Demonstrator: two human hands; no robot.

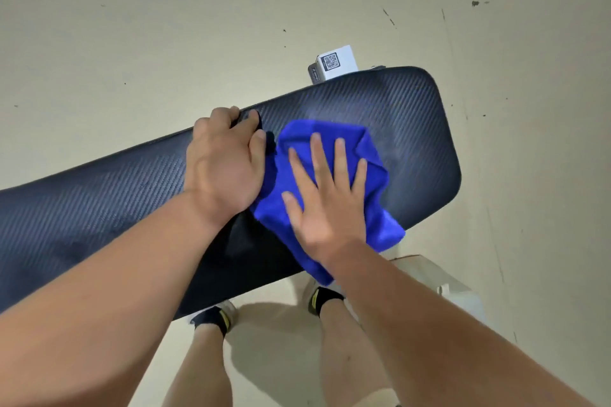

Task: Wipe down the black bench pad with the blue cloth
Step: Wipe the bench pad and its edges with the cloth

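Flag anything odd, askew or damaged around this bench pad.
Nothing looks damaged or spilled. The blue microfibre cloth is bunched and hangs over the near edge of the black textured bench pad. Dark scuffs mark the beige floor.

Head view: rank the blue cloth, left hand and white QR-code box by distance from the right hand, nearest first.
1. blue cloth: directly under the right hand, which presses flat on it.
2. left hand: just to the left, gripping the far edge of the black bench pad.
3. white QR-code box: beyond the pad's far edge, near its right end.
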